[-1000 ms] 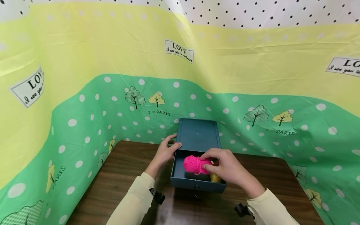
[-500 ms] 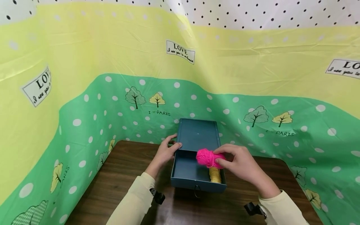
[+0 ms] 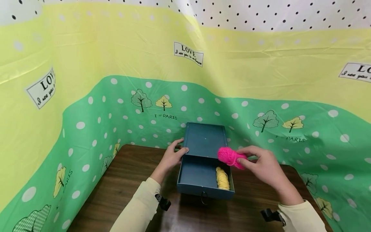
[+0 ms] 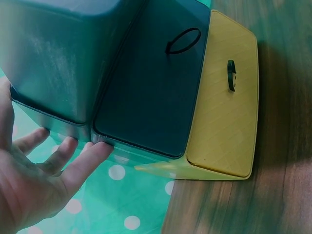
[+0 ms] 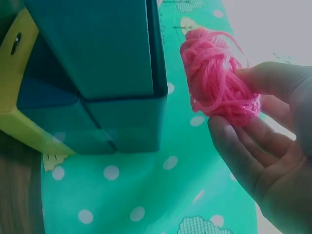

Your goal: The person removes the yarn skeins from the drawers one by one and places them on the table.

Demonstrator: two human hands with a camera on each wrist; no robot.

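Note:
My right hand (image 3: 265, 166) pinches a small skein of bright pink yarn (image 3: 227, 156) between thumb and fingers, raised over the right side of the open blue drawer (image 3: 194, 174). In the right wrist view the pink yarn (image 5: 214, 73) appears beside the drawer, above the spotted cloth. A yellow skein of yarn (image 3: 222, 178) lies inside the drawer along its right wall. My left hand (image 3: 171, 158) rests against the left side of the blue drawer cabinet (image 3: 204, 138), thumb at its front top edge. Its fingers (image 4: 83, 168) look extended along the side in the left wrist view.
Below the pulled-out drawer are a second blue drawer (image 4: 146, 87) with a black ring handle and a yellow drawer (image 4: 224, 117). The cabinet stands on a dark wooden table (image 3: 127, 180). A patterned green and yellow curtain (image 3: 156, 96) hangs behind and at the sides.
My right hand has lifted the pink yarn up and to the right, from inside the drawer to above its right edge, uncovering the yellow yarn. My left hand has stayed in place.

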